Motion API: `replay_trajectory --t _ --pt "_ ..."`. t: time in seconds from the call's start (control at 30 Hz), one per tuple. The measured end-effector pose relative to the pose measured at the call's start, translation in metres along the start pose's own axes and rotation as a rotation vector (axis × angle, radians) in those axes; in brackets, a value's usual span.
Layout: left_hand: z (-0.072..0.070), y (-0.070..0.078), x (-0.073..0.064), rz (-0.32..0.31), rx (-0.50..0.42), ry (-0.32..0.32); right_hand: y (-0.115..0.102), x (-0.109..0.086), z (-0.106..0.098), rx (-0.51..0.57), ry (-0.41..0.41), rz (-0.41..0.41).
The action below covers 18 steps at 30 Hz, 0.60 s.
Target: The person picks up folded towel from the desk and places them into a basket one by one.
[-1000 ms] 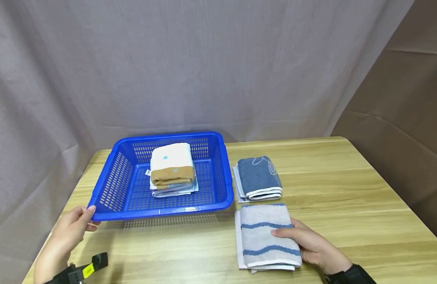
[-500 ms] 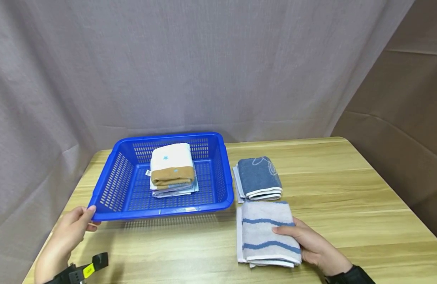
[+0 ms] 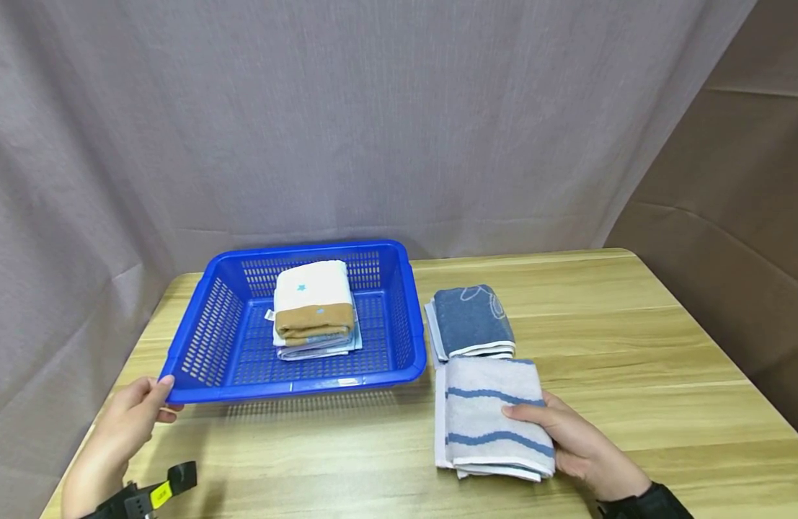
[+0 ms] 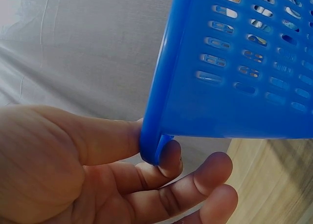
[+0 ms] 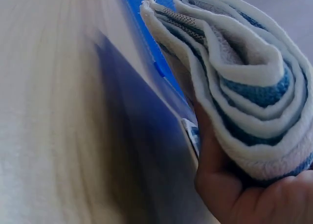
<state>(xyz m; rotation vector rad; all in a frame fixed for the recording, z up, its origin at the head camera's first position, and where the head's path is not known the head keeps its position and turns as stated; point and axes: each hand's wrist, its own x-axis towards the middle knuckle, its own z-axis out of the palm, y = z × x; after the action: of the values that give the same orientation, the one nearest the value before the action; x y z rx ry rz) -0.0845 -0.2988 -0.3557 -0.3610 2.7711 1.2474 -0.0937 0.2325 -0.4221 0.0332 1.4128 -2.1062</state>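
My left hand (image 3: 131,418) pinches the front-left corner of a blue plastic basket (image 3: 295,389); in the left wrist view the thumb lies on the rim (image 4: 164,77) and a fingertip is under it. Inside the basket sits a stack of folded towels, topped by a white and brown towel (image 3: 314,295) with blue stars. My right hand (image 3: 577,443) grips the right side of a folded light grey towel (image 3: 492,418) with wavy blue stripes, thumb on top. The right wrist view shows its layered folds (image 5: 244,87) raised over the table, with the fingers beneath.
A folded dark blue towel (image 3: 473,321) with a white edge lies on the wooden table (image 3: 619,339), right of the basket and behind the striped towel, which overlaps its front edge in the head view. A grey curtain (image 3: 386,130) hangs behind the table.
My right hand has lifted the striped towel and carried it slightly away from me and to the right, over the dark blue towel's front edge. The left hand and basket have stayed in place.
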Motion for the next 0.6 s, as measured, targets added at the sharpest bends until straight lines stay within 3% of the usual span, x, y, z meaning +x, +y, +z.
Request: replay_trajectory --t 0.6 --pt "0.0 0.0 -0.001 0.003 -0.006 -0.001 -0.012 -0.011 0.003 0.004 0.002 -0.008"
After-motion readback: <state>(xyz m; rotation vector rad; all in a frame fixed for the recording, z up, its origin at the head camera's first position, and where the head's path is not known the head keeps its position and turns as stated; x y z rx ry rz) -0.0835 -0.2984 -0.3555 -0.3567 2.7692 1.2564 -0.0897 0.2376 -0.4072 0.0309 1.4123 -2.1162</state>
